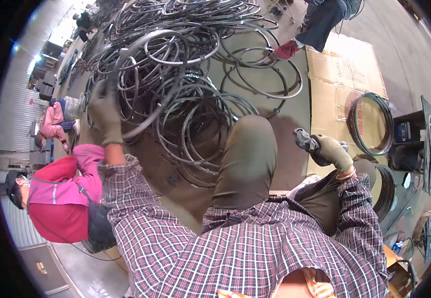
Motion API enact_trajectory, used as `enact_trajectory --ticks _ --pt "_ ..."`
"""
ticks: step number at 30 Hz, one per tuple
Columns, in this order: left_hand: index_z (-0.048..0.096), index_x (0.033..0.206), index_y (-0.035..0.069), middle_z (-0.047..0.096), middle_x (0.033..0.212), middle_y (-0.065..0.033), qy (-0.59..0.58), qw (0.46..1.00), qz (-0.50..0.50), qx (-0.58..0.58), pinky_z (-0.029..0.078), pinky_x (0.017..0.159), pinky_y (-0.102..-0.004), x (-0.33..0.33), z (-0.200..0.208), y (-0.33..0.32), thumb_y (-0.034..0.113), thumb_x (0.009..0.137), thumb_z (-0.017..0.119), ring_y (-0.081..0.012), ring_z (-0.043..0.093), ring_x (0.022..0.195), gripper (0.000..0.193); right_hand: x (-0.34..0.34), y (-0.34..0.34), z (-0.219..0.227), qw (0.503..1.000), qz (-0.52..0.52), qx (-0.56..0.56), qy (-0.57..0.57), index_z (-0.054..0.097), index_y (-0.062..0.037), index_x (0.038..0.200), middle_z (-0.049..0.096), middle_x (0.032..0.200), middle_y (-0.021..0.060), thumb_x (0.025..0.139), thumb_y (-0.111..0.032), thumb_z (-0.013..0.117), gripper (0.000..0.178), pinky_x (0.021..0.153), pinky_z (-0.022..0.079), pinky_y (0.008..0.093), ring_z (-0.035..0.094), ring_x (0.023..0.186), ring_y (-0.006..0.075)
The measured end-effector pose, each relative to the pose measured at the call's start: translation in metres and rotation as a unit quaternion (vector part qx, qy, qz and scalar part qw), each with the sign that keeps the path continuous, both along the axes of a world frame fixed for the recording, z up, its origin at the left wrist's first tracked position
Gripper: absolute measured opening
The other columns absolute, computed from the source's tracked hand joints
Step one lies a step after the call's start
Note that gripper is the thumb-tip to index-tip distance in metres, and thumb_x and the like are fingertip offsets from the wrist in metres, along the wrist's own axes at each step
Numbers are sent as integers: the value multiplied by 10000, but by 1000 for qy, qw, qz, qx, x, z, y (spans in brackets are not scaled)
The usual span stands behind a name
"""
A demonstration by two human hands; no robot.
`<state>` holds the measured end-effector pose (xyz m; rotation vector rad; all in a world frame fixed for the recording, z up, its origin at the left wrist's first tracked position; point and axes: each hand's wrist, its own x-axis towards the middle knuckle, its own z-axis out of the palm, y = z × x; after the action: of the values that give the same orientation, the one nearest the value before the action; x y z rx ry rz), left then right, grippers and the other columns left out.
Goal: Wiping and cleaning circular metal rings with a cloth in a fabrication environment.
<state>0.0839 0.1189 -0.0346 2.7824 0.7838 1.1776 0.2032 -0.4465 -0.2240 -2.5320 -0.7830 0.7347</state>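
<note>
Plaid sleeves, olive-gloved hands [105, 113]

Rim pile [185, 74] lies ahead, cardboard [344, 74] to its right.

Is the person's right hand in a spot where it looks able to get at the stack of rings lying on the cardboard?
Probably yes. The right hand, gloved and holding a dark tool, hovers beside the stack of rings on the cardboard, with nothing between them. The left hand is busy gripping a rim in the big pile.

Soft daylight, heavy fisheye vignette
</note>
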Motion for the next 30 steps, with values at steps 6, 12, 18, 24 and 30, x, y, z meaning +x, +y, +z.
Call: enact_trajectory --ticks 6,12,18,24,30 --pt "708 1034 5 605 749 37 -278 829 -230 -427 389 557 -205 -19 33 0 305 952 648 -53 519 631 317 13 -11 0 997 -18 65 -37 643 -42 997 675 931 229 827 -179 616 220 785 502 467 633 898 435" --pt "706 991 14 513 706 70 -232 814 -230 -480 291 495 -181 6 40 -102 358 943 665 -9 411 579 350 30 -6 20 957 -131 200 -161 621 -66 1153 661 1029 221 816 -147 648 347 801 506 462 634 942 419" --pt "722 981 40 519 725 55 -162 775 -345 -504 287 517 -185 28 60 -179 338 949 652 -13 402 593 308 29 -16 87 839 -259 395 -271 576 0 1270 674 1108 208 805 -92 698 490 882 519 404 666 1027 358" --pt "699 1028 -6 501 734 67 -93 749 -419 -505 286 520 -184 9 108 -207 342 971 605 -5 388 600 366 -3 33 247 760 -125 355 -531 565 -40 1301 554 1314 196 714 -78 750 617 1023 423 461 514 1208 399" --pt "643 1091 -51 597 830 9 -40 724 -427 -540 414 628 -190 -29 151 -234 234 955 616 -40 528 731 317 -30 112 322 746 61 247 -615 569 -156 1321 522 1296 123 702 -87 641 627 945 449 470 505 1137 357"
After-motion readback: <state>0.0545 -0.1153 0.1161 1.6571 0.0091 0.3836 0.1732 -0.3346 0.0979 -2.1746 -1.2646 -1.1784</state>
